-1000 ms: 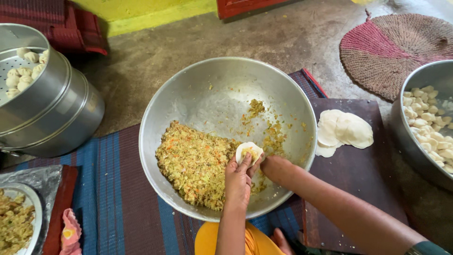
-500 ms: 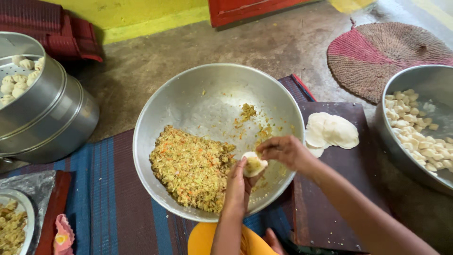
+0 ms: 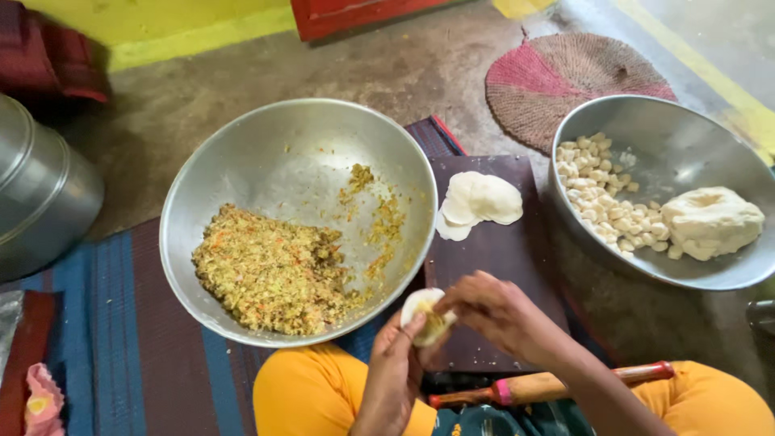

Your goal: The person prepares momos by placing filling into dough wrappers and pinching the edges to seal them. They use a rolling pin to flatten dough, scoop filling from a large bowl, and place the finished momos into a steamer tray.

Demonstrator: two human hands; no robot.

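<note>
View from above of a person seated on the floor, knees in orange cloth at the bottom edge. The left hand (image 3: 393,373) cups a small round dough wrapper (image 3: 425,313) with yellowish filling in it; its grip is closed around the wrapper's underside. The right hand (image 3: 494,311) meets it from the right, fingertips pinched together on the wrapper's edge. The wrapper sits low in the middle of the view, just in front of the big bowl and above the person's lap; the fingers hide much of it.

Behind the hands stands a wide metal bowl (image 3: 266,137) holding a heap of chopped yellow-green filling (image 3: 270,270) on its near left side, with crumbs scattered up the right wall. Just to its right lies a dark board (image 3: 500,250) bearing a small stack of flat white dough rounds (image 3: 478,202). Further right, a second metal bowl (image 3: 686,137) holds many small dough pieces (image 3: 601,206) and one large lump of dough (image 3: 710,222); its right rim is cut off by the edge.

A wooden rolling pin (image 3: 549,386) with pink ends lies across the lap, partly hidden by the right forearm. A round woven mat (image 3: 577,81), pink and brown, lies on the concrete floor beyond. At the left edge a metal steamer pot (image 3: 36,202) is only partly in view. A blue and maroon striped mat (image 3: 153,355) runs under the big bowl. A pink cloth (image 3: 40,400) shows in the lower left corner, cut off.
</note>
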